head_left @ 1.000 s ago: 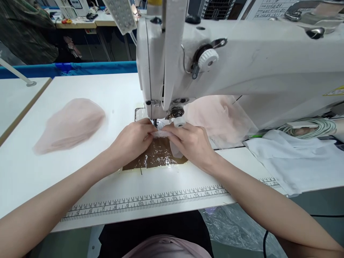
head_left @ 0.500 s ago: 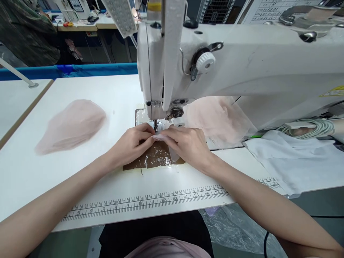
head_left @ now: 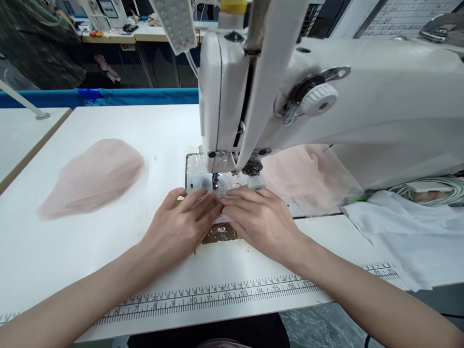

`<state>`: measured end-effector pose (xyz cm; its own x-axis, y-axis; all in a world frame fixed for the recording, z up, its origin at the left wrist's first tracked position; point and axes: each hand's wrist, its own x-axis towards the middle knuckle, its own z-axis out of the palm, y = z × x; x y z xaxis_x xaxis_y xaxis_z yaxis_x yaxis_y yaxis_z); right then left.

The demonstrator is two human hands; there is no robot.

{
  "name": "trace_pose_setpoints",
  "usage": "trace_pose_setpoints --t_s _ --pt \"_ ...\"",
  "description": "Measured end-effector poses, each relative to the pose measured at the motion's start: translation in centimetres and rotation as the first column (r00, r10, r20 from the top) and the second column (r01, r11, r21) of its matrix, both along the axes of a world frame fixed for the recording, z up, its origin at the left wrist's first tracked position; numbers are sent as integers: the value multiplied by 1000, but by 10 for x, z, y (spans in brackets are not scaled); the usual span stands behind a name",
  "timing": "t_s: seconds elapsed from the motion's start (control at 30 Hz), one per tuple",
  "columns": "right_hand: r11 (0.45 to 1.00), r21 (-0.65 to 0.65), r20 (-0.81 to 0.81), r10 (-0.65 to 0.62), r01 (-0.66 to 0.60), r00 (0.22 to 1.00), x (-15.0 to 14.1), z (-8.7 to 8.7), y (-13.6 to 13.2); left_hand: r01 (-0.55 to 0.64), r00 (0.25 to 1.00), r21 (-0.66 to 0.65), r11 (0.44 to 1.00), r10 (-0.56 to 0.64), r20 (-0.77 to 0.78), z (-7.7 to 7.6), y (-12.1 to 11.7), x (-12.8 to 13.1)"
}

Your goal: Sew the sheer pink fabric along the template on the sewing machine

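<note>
Both my hands lie side by side on the bed of a white sewing machine (head_left: 326,111), just in front of its needle and presser foot (head_left: 215,181). My left hand (head_left: 181,227) rests flat, fingers stretched toward the needle, pressing a small pale sheer fabric piece (head_left: 222,218). My right hand (head_left: 259,222) lies flat too, fingertips meeting the left hand's over the same piece. The piece is mostly hidden under my fingers. A brown taped patch (head_left: 220,235) shows between my hands.
A pile of pale pink sheer pieces (head_left: 94,176) lies on the white table (head_left: 108,241) to the left. More pink fabric (head_left: 308,176) sits under the machine arm, white cloth (head_left: 402,232) at the right. A printed ruler (head_left: 217,297) runs along the front edge.
My fingers went from pinching the small piece to lying flat on it near the needle. The camera moved closer to the machine and slightly right.
</note>
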<state>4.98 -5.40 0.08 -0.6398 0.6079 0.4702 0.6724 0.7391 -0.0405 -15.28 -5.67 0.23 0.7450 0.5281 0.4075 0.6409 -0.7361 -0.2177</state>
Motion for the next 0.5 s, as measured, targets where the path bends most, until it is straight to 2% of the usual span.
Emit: trace_pose_setpoints --t_s 0.2,0.5 --pt "1000 14 18 -3 3 1000 0 1 0 0 1000 -58 998 1 15 -3 2 -2" --pt "1000 22 13 -8 8 1000 -1 -2 3 7 999 -59 998 -6 33 -5 7 -5"
